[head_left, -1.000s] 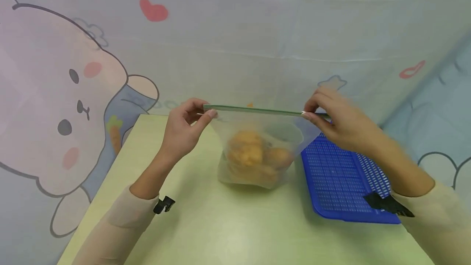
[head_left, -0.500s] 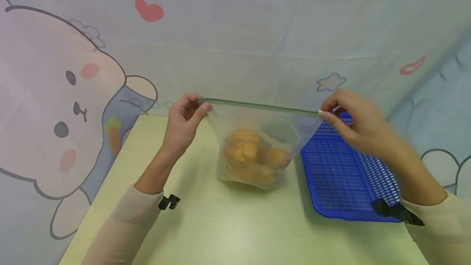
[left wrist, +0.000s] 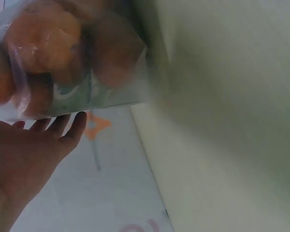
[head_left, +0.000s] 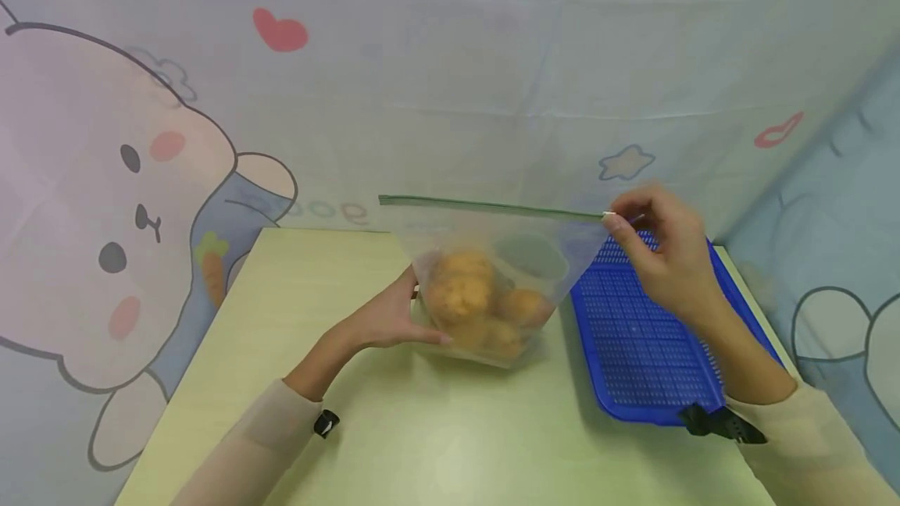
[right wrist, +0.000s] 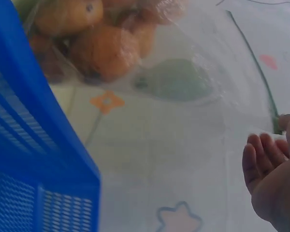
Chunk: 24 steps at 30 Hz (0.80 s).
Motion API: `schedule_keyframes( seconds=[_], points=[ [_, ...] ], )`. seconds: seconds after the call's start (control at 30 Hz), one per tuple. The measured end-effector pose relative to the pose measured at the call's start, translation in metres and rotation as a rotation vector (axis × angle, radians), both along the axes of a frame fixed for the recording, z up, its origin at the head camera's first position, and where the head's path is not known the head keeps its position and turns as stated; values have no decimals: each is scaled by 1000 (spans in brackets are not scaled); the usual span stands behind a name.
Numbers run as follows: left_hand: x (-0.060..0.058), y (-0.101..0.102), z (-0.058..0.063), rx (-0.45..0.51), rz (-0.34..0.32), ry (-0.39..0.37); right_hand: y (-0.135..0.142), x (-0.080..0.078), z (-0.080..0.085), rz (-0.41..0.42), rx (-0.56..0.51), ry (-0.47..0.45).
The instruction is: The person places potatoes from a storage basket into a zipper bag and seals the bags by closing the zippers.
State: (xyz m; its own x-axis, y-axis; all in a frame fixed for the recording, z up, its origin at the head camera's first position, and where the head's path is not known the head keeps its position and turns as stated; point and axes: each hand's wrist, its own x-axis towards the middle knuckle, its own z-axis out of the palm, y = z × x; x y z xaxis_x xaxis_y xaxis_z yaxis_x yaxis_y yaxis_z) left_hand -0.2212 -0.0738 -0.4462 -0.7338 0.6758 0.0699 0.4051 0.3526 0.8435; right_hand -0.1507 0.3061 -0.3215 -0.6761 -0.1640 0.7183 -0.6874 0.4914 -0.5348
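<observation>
A clear zip bag (head_left: 415, 244) with a green zip strip (head_left: 492, 205) stands on the table, its top stretched toward the right. Inside it sit several round orange fruits (head_left: 464, 287), also visible as orange fruits (left wrist: 43, 41) in the left wrist view. My left hand (head_left: 390, 315) holds the bag's lower left side, thumb across the front and fingers behind. At the strip's right end, my right hand (head_left: 664, 244) pinches the corner by a small white slider (head_left: 608, 215). A greenish oval patch (right wrist: 176, 79) shows on or in the bag; I cannot tell which.
A blue plastic basket (head_left: 633, 350) stands right of the bag, beneath my right forearm. Pale yellow-green table (head_left: 436, 443) surface extends in front and to the left. A cartoon-printed cloth (head_left: 450, 61) hangs close behind the table.
My left hand has let go of the zip strip's left end and moved down to the bag's lower side. The right hand has slid rightward along the strip to its end.
</observation>
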Motion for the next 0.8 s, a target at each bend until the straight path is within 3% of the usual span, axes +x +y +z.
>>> schedule_keyframes(
  seconds=[0.07,0.13,0.23,0.3,0.4,0.53,0.67,0.8],
  points=[
    [0,3,-4,14,21,18,-4,5,-14,-36,-76,-133],
    [1,4,-7,38,33,14,-10,12,-30,-91,-76,-306],
    [2,4,-10,63,38,3,-20,19,-54,-104,90,-543],
    [2,3,-12,76,43,0,-28,21,-68,-67,190,-639],
    [1,3,-17,117,50,7,-39,20,-84,-3,238,-685],
    [-1,4,-21,168,54,35,-48,18,-91,-12,189,-671],
    [0,0,-18,147,157,80,-56,12,-88,-6,122,-717],
    [3,-8,-12,63,279,49,-64,-1,-88,6,56,-783]
  ],
)
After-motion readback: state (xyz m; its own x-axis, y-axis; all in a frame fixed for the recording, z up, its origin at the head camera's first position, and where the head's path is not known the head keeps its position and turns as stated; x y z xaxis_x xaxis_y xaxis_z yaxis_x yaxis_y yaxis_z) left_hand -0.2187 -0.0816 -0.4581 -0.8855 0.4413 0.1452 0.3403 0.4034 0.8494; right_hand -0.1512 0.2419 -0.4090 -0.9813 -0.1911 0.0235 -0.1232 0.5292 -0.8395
